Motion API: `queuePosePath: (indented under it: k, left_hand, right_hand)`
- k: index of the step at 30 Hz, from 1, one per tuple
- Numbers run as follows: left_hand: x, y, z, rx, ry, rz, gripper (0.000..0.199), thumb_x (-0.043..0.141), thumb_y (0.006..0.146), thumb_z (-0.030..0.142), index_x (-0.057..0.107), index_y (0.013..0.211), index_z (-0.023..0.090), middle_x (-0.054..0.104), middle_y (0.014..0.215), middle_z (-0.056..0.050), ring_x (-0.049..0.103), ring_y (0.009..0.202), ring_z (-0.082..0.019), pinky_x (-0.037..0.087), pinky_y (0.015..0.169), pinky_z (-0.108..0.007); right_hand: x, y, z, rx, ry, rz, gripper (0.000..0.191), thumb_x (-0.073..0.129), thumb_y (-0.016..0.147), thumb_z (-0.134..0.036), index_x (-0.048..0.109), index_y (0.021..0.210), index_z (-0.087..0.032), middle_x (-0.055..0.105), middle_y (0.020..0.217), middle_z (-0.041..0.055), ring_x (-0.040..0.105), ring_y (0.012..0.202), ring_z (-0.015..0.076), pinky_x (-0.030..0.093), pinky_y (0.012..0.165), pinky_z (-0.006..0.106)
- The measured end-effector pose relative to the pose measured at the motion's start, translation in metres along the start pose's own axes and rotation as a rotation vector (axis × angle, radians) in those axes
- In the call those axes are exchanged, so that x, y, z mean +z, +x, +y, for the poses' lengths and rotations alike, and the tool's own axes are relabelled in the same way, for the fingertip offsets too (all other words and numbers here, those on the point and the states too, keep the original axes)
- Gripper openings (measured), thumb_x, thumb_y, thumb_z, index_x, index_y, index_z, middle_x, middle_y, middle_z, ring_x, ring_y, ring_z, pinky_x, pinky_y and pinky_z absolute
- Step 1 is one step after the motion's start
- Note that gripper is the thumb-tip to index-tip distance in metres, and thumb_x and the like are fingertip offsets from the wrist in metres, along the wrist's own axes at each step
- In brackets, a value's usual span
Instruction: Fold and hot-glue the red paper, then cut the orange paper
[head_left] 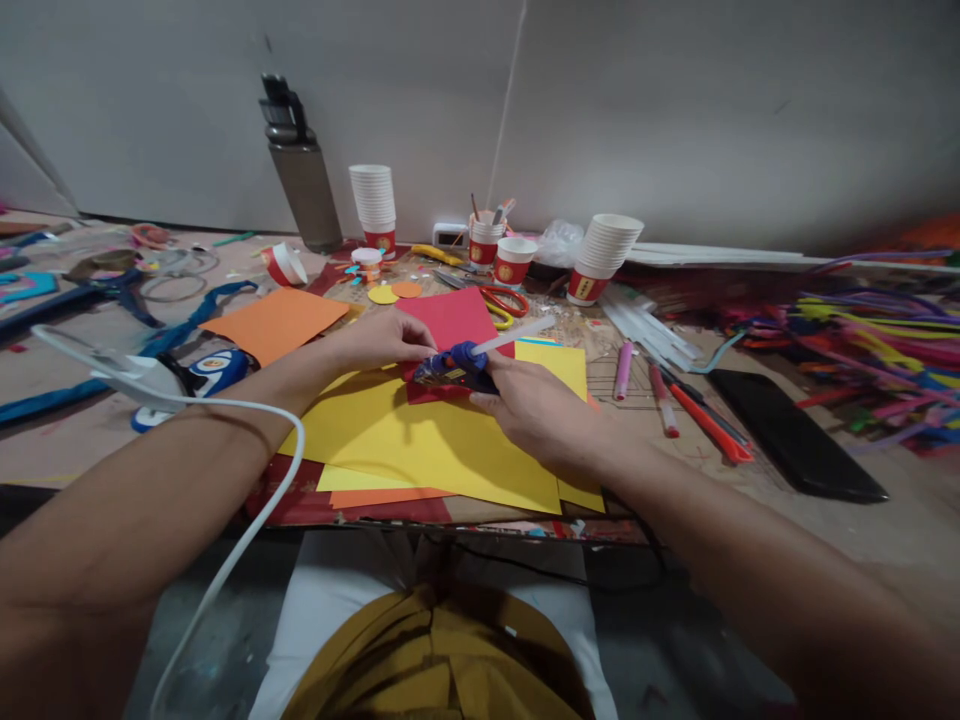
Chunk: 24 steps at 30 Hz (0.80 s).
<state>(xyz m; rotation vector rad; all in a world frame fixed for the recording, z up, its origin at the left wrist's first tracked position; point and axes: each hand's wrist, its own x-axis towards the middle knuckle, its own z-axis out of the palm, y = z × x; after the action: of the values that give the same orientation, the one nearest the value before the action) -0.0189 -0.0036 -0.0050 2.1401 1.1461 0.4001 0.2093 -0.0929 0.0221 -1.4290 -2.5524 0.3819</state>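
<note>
My right hand is closed around a blue hot glue gun, with a translucent glue stick poking out of its back end. The gun points left, toward my left hand. The fingers of my left hand are bent and pressed together close to the gun's front; whatever is between them is hidden. Under both hands lies a red paper sheet, partly over yellow paper sheets. An orange paper sheet rests beside my left forearm.
Stacked paper cups, more stacked cups and a bottle stand along the wall. Scissors lie beyond the red sheet. Markers, a black phone and pipe cleaners are right. A white cable crosses my left forearm.
</note>
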Motion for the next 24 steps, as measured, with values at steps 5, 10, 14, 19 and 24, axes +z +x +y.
queuePosePath:
  k: [5,10,14,19,24]
  left_hand:
    - [-0.001,-0.001,0.002,-0.020,0.059,0.028,0.028,0.064,0.077,0.042,0.074,0.081,0.017,0.067,0.069,0.000,0.052,0.061,-0.010,0.038,0.060,-0.021]
    - [-0.001,-0.003,0.004,-0.041,0.074,0.032,0.026,0.065,0.077,0.041,0.074,0.083,0.018,0.069,0.074,-0.001,0.055,0.065,-0.011,0.039,0.061,-0.022]
    - [-0.001,-0.002,0.003,-0.033,0.088,0.030,0.026,0.064,0.077,0.042,0.074,0.083,0.018,0.071,0.076,-0.002,0.057,0.068,-0.013,0.040,0.064,-0.024]
    - [0.000,-0.002,0.002,-0.025,0.117,0.021,0.028,0.062,0.078,0.043,0.074,0.085,0.018,0.071,0.078,-0.002,0.058,0.071,-0.014,0.041,0.066,-0.024]
    - [0.003,-0.003,0.004,-0.005,0.091,0.037,0.029,0.061,0.078,0.042,0.072,0.086,0.016,0.071,0.081,-0.003,0.059,0.073,-0.014,0.042,0.067,-0.025]
  right_hand:
    - [-0.011,-0.010,0.013,0.019,-0.031,0.025,0.028,0.051,0.093,-0.034,0.057,0.116,-0.019,0.069,0.110,0.0126,0.064,0.098,0.0255,0.045,0.076,0.029]
    - [-0.033,-0.022,0.031,0.205,-0.163,-0.022,0.025,0.051,0.091,-0.036,0.061,0.104,-0.017,0.071,0.096,0.0128,0.065,0.082,0.0261,0.044,0.066,0.030]
    - [-0.047,-0.027,0.040,0.277,-0.288,-0.039,0.024,0.049,0.089,-0.034,0.061,0.099,-0.016,0.069,0.096,0.0135,0.064,0.081,0.0258,0.042,0.064,0.031]
    - [-0.051,-0.030,0.041,0.314,-0.342,-0.050,0.026,0.048,0.090,-0.034,0.061,0.101,-0.014,0.068,0.098,0.0142,0.063,0.084,0.0258,0.041,0.062,0.030]
    - [-0.049,-0.030,0.041,0.331,-0.357,-0.025,0.027,0.047,0.091,-0.034,0.060,0.104,-0.015,0.068,0.101,0.0140,0.063,0.086,0.0254,0.042,0.065,0.031]
